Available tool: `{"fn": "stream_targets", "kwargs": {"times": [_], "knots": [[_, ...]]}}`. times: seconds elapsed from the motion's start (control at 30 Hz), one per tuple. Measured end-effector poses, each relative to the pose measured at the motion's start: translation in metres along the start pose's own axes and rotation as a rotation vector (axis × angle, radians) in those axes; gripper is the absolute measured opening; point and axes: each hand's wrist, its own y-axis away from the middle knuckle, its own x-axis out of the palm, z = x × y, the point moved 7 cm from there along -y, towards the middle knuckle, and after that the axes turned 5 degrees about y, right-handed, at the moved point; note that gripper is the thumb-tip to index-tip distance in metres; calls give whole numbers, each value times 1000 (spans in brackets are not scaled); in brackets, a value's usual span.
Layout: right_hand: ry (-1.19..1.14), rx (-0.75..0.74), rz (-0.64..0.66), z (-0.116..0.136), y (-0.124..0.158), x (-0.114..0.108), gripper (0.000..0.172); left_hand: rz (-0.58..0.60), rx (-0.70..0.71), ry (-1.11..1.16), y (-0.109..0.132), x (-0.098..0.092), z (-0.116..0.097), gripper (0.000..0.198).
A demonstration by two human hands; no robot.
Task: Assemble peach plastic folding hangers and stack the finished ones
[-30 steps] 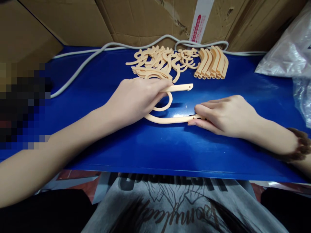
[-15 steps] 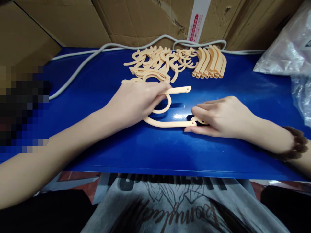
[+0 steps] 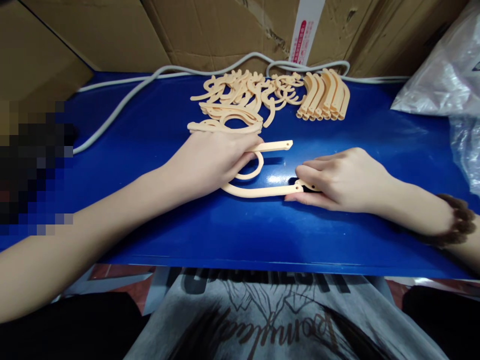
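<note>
My left hand [image 3: 221,156] is closed around the curved part of a beige plastic folding hanger. From under its fingers, the upper arm [image 3: 277,146] points right, with a hole at its tip. Below that arm shows a round hook [image 3: 259,169], partly hidden by my hand. The lower arm [image 3: 262,192] bends out along the blue table towards my right hand [image 3: 339,180]. There my fingers pinch a small beige piece [image 3: 310,186] with a hole, at the lower arm's end. Whether the two are joined I cannot tell. Just behind my left hand lie several folded hangers [image 3: 225,129].
At the back lie a loose heap of curved beige hooks [image 3: 243,87] and a neat row of hanger arms [image 3: 324,95]. A white cable [image 3: 123,107] runs behind them along cardboard boxes [image 3: 225,35]. Clear plastic bags [image 3: 438,80] sit at the right.
My left hand has come slightly nearer to me, and the hanger's upper arm has dropped a little towards the lower one. My right hand stays almost still.
</note>
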Motion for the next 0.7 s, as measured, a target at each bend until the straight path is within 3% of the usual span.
{"fn": "stream_targets", "kwargs": {"times": [0.2, 0.7], "knots": [[10, -4, 21, 0, -1, 1, 79, 59, -33, 4, 0, 1, -1, 42], [-38, 18, 34, -1, -1, 3, 77, 67, -18, -29, 1, 0, -1, 41]]}}
